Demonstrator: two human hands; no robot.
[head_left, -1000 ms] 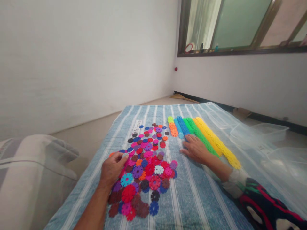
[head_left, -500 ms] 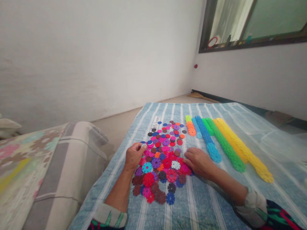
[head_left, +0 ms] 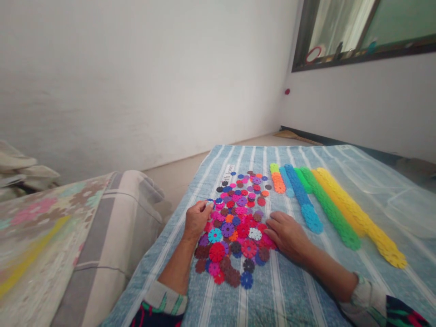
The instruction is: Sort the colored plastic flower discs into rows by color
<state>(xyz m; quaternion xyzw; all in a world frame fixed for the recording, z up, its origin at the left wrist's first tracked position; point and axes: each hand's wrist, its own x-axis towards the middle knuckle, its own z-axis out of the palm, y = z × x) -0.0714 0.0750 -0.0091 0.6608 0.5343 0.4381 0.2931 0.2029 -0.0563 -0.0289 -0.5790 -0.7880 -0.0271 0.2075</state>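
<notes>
A spread-out pile of notched plastic snowflake discs (head_left: 227, 230) in red, pink, purple, brown, blue and black lies on the striped cloth (head_left: 190, 181). At the pile's left edge my left hand (head_left: 197, 220) is closed, thumb and fingertips pinching a pale disc (head_left: 210, 203). My right hand (head_left: 285, 232) rests palm down along the right edge, fingers stretched toward the pile and touching the pink and red discs there. Its fingertips are partly hidden. Between the hands lie a white disc (head_left: 255, 234) and a turquoise disc (head_left: 215, 235).
Right of the pile lie overlapping rows of discs: a lime and orange row (head_left: 278, 179), a blue row (head_left: 299, 190), a green row (head_left: 332, 211) and a yellow row (head_left: 361, 215). Clear plastic (head_left: 412, 209) sits at far right. A cloth-covered surface (head_left: 112, 218) stands at left.
The view has shifted slightly left, so everything appears further right. Both hands keep nearly the same places at the pile, the left still pinching the pale disc.
</notes>
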